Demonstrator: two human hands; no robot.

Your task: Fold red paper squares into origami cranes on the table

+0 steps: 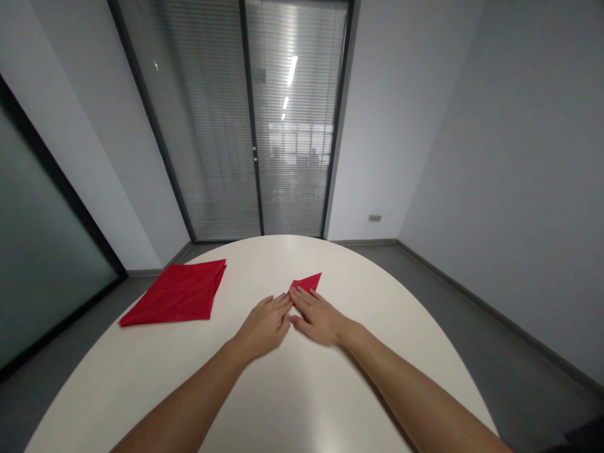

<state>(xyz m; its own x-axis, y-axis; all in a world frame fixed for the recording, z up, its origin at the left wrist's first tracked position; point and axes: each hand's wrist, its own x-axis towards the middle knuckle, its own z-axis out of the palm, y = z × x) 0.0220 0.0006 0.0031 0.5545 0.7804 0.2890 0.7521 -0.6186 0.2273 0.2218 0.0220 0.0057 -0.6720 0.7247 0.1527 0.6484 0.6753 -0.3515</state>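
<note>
A small folded piece of red cloth [307, 282] lies on the white table, with one pointed corner turned toward the far right. My right hand [321, 318] rests flat on its near part, fingers stretched out and thumb apart. Beside it, my left hand [267, 324] has its fingers extended, the tips at the left edge of the cloth and close to the right fingertips. Both hands cover the near side of the cloth, so that part is hidden. I see nothing gripped in either hand.
A larger folded red cloth [177, 292] lies flat on the left of the round white table [302, 396]. Beyond the table's far edge stands a glass partition with blinds [292, 182]. Grey walls stand on both sides, and a wall socket [374, 218] sits low at the back.
</note>
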